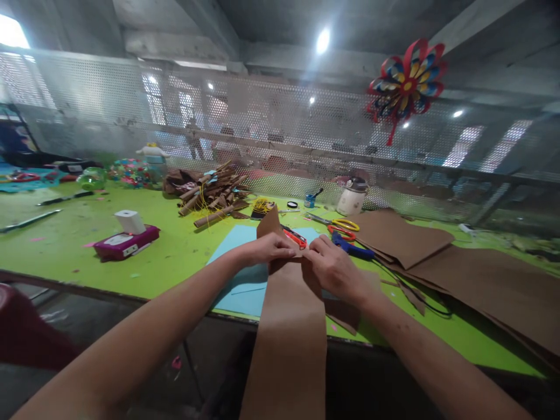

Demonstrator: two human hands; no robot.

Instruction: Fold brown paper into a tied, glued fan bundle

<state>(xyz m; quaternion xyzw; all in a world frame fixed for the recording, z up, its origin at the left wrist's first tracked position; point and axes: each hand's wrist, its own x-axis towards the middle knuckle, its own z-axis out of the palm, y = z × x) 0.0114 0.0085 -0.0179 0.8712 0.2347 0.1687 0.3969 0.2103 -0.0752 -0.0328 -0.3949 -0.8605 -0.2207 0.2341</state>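
Observation:
A long strip of brown paper (291,332) runs from the table down over its near edge, with its far end bent upward. My left hand (275,248) pinches the strip at a crosswise fold. Opposite it, my right hand (335,265) presses its fingers on the same fold at the right edge. Light blue paper (242,277) lies under the strip. Just beyond my fingers is an orange-red cutter (295,238), partly hidden by the paper. A blue-handled tool with a cord, likely a glue gun (352,248), lies to the right of my right hand.
Scissors (343,224) with yellow and red handles lie behind the glue gun. Large brown sheets (490,274) cover the right side. Rolled brown paper tubes (219,195) are heaped at the back left. A purple power strip (126,242) sits at left, a white jug (352,197) at the back.

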